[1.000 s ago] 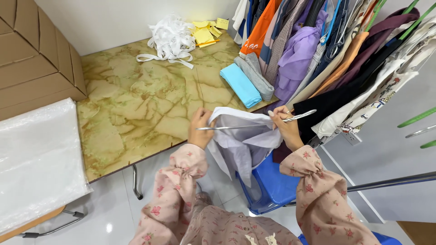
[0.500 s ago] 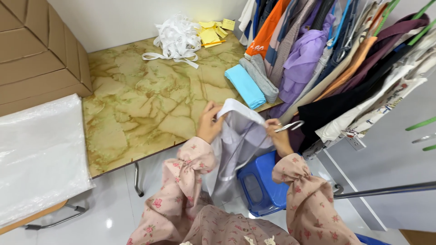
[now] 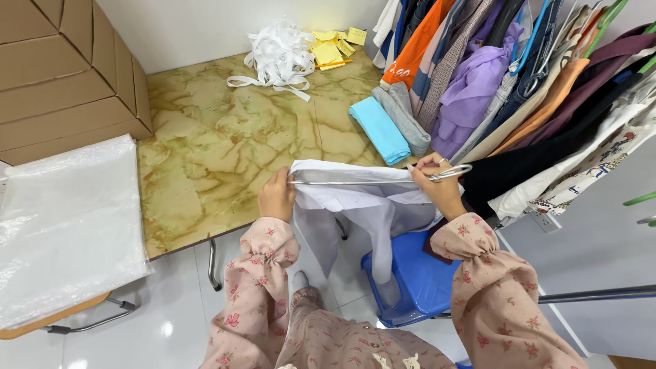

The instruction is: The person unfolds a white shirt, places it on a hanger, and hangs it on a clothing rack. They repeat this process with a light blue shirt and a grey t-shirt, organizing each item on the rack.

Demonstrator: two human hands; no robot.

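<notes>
Garment (image 3: 372, 205), pale lilac-white, hangs on a metal hanger (image 3: 383, 181) held level just off the near edge of the table (image 3: 219, 150). The left hand (image 3: 277, 195) pinches one end of the hanger with the cloth; the right hand (image 3: 437, 181) is closed around the hook end, fingers wrapped tight.

As far as can be judged, the cloth's top edge lies draped along the bar, while the rest falls loose below the table edge, down toward a blue stool (image 3: 410, 280). So the garment looks only partly seated on the hanger, not yet smoothed, and it is not on the clothes rack (image 3: 519, 82) at the table's right end, where many hung clothes crowd together.

On the table, folded blue cloth (image 3: 379, 130) and grey cloth (image 3: 408, 117) lie near the rack; white ribbons (image 3: 277, 58) and yellow notes (image 3: 331, 48) sit at the far edge. Cardboard boxes (image 3: 61, 75) and a plastic sheet (image 3: 65, 225) lie left of the table.
</notes>
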